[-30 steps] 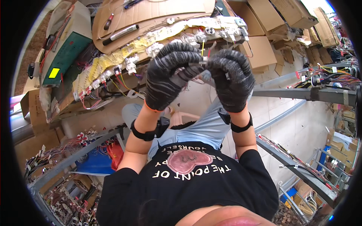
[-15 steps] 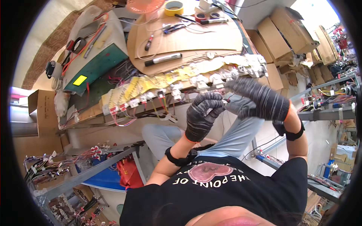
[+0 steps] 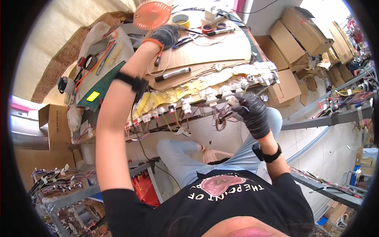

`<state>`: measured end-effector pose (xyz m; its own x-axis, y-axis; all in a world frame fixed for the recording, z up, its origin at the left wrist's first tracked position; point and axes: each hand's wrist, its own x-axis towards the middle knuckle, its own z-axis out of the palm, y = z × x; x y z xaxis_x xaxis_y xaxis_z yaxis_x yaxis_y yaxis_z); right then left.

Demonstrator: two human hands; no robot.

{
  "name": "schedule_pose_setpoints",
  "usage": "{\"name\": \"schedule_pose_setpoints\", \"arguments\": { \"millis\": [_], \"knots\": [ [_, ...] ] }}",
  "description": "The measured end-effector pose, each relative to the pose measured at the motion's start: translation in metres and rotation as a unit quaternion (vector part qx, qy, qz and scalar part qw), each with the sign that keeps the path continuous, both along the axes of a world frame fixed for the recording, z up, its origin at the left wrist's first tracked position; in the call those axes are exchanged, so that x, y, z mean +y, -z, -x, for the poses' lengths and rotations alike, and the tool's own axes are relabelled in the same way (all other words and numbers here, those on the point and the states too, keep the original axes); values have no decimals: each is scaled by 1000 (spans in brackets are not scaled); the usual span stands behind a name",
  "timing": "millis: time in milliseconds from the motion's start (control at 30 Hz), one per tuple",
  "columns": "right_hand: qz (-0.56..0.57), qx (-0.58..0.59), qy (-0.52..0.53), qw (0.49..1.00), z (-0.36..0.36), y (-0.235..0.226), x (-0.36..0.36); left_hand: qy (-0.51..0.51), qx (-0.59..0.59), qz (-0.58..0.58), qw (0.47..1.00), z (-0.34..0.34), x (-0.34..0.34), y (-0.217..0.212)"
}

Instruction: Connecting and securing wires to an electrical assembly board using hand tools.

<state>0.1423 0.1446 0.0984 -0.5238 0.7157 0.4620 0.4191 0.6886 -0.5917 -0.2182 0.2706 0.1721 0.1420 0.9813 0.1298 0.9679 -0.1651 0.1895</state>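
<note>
My left hand, in a grey-black knit glove, reaches far out over the cardboard sheet. It lies between an orange fan and a blue-handled hand tool; blur and angle hide whether its fingers hold anything. At the bench's near edge my right hand, gloved alike, is closed on a wire bundle. The wires hang in loops beside its fingertips. Just beyond stands a row of white connectors with yellow tape behind them.
A black-and-white marker lies on the cardboard. Behind are a yellow tape roll and a red tape roll. On the left sits a green-fronted box with a lit display. Cardboard boxes are stacked at right; wire-laden metal racks flank me.
My left hand has left the wires and swung forward and left across the bench to the fan. The right hand has turned and drawn slightly left, with the wire bundle hanging from it.
</note>
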Motion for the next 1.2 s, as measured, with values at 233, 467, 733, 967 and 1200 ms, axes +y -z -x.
{"name": "schedule_pose_setpoints", "arguments": {
  "millis": [233, 467, 733, 967, 1200],
  "knots": [
    [179, 126, 107, 970, -2, 13, -14, 12, 225, 24, 974, -26, 113, 71],
    [195, 344, 21, 918, 28, 27, -6, 25, 164, -141, 976, 29, 36, 54],
    [-99, 174, 17, 980, 34, 21, 1, 65, -255, -23, 965, -181, -170, -9],
    [-99, 147, -4, 984, 15, 22, -16, 69, -413, -57, 906, -183, -191, 22],
    [-71, 166, -118, 976, -4, 25, -11, 265, -270, -53, 924, -175, -160, 14]
  ]
}}
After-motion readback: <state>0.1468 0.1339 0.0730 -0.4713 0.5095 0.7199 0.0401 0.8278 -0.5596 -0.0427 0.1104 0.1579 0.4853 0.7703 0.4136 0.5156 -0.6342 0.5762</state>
